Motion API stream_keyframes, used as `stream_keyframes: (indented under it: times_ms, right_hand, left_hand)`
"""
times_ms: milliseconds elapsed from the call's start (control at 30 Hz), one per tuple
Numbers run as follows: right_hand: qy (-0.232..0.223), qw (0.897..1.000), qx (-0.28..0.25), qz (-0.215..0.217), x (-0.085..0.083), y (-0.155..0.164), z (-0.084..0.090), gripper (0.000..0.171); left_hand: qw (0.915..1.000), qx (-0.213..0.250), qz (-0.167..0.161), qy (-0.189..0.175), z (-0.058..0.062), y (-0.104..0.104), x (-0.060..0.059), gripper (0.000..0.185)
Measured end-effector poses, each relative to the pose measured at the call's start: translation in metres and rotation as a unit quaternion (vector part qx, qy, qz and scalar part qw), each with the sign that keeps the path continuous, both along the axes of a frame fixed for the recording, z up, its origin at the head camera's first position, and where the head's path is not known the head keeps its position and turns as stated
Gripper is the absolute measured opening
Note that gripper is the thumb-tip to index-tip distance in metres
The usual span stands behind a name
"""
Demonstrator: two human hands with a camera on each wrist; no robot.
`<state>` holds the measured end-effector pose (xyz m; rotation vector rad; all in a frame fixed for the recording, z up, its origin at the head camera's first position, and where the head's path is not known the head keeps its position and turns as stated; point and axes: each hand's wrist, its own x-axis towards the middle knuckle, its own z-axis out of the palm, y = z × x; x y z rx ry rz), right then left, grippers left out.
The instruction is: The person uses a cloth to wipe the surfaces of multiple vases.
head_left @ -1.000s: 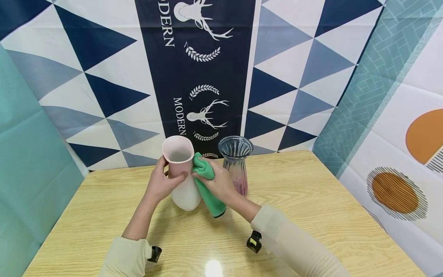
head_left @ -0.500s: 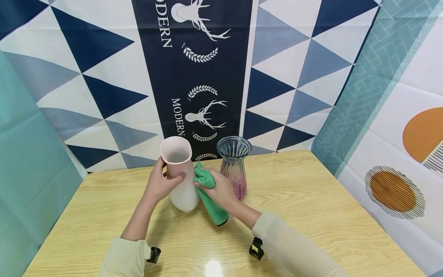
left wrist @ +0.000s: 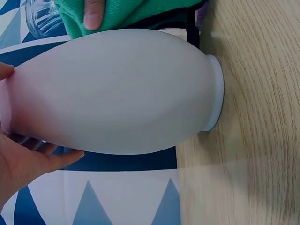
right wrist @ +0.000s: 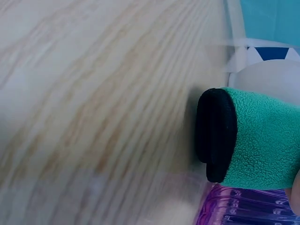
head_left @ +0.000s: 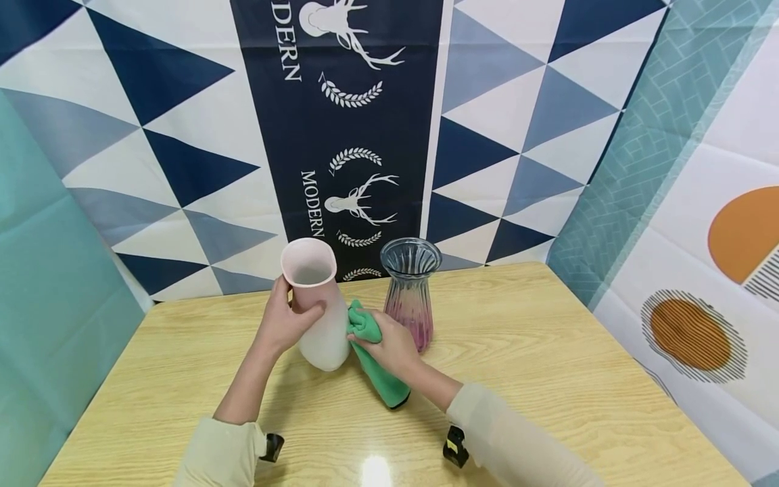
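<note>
The left hand curls its thumb and fingers round the neck of the pale vase, its body below them; the right hand grips the green cloth just beside that vase, the glass vase close behind its knuckles. For an even wipe, it seems best to steady the neck, press the cloth flat under the fingertips and mind the glass

Light wood-grained table with a pink-white vase and ribbed glass vase on top.
</note>
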<state>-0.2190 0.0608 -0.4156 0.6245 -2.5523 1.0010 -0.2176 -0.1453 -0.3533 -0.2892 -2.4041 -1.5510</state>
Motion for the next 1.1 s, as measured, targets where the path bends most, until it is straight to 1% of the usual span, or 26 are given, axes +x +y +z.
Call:
stream_keyframes:
  times_ms: [200,333,467,500,567,633,733,767,933,1100]
  right_hand:
    - [-0.029,0.999,0.04,-0.003,0.0,0.003,-0.003,0.051]
    - [-0.043,0.998,0.047,-0.002,-0.001,0.006,-0.004,0.051]
    - [-0.042,0.999,0.02,-0.002,-0.002,0.008,-0.001,0.052]
    - [-0.039,0.999,0.01,-0.001,-0.002,0.009,0.0,0.052]
    - [-0.028,1.0,-0.009,0.0,-0.004,0.009,0.004,0.052]
    - [-0.014,1.0,-0.027,0.004,-0.006,0.009,0.008,0.052]
    - [0.023,0.998,-0.049,0.012,-0.009,0.008,0.013,0.052]
    - [0.033,0.998,-0.055,0.015,-0.01,0.007,0.015,0.052]
    - [0.071,0.993,-0.082,0.036,-0.015,0.002,0.033,0.051]
    - [0.074,0.989,-0.116,0.045,-0.018,-0.004,0.057,0.051]
  left_hand:
    - [0.9997,0.0,0.018,0.019,-0.002,0.001,0.001,0.08]
    - [0.9995,0.006,0.025,0.016,-0.003,0.002,0.001,0.082]
    - [0.9995,0.028,0.014,-0.005,0.011,0.007,0.013,0.082]
    - [0.9994,0.033,0.012,-0.008,0.014,0.008,0.015,0.082]
    - [0.9993,0.034,0.011,-0.014,0.017,0.008,0.016,0.083]
    - [0.9994,0.031,0.013,-0.012,0.011,0.005,0.011,0.084]
    - [0.9994,0.03,0.013,-0.004,0.0,0.001,0.001,0.087]
    - [0.9994,0.031,0.013,-0.001,-0.002,0.0,0.0,0.087]
    - [0.9993,0.035,0.011,0.007,-0.003,-0.001,0.0,0.085]
    - [0.9993,0.035,0.007,0.01,-0.002,-0.003,0.0,0.081]
